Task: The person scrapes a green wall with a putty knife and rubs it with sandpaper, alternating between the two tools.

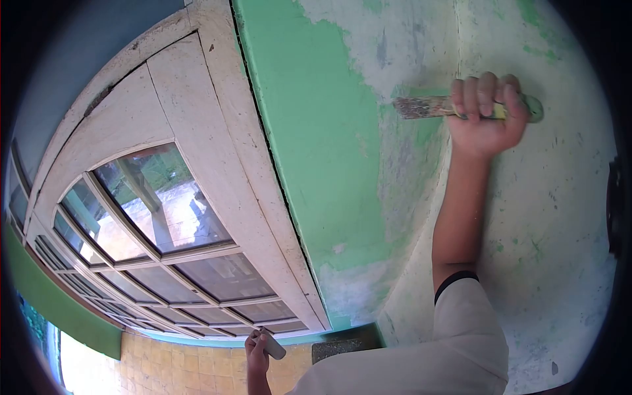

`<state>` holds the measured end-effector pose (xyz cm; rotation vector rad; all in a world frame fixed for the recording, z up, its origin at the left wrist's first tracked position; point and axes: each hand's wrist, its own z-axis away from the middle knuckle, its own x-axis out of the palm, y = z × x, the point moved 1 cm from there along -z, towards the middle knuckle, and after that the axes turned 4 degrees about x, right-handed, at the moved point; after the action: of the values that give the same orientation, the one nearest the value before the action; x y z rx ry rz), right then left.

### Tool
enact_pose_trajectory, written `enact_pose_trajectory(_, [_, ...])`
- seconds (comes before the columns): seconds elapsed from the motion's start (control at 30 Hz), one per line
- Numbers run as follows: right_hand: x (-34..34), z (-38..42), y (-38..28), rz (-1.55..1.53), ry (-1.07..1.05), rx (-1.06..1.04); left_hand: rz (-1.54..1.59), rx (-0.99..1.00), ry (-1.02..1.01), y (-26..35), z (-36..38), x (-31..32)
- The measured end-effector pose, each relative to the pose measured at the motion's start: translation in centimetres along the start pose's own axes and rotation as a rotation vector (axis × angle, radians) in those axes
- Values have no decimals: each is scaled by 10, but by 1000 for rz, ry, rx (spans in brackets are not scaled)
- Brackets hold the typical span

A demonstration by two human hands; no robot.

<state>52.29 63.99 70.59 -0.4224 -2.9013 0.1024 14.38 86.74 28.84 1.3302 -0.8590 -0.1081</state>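
Observation:
My right hand (486,118) is raised at the upper right, its fingers wrapped round the handle of a paint-spattered scraper (424,107). The blade points left, its tip at the edge of the green paint on the wall (316,131). Around it, patches of paint are gone and a pale surface shows. Low in the view, my left hand (257,343) is closed round a greyish, blocky object (273,347), which I cannot identify for sure.
A white wooden frame (217,99) with glass panes (164,197) fills the left side. Below lies a yellow tiled floor (178,362). A dark speckled block (337,349) stands by the wall's foot. The pale wall (553,197) meets the green one at a corner.

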Motion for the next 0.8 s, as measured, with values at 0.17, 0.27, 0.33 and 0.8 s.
enact_pose_trajectory(0.17, [-7,0,10,-94,-50,-69,2,-8,35,-8,7,9])
enact_pose_trajectory(0.27, [-1,1,20,22,22,19,-4,4,-14,-13,8,6])
enact_pose_trajectory(0.33, [5,2,1,-47,16,-36,-7,15,14,-13,11,10])
enact_pose_trajectory(0.8, [-4,5,10,-131,81,-133,-13,17,57,-18,22,12])
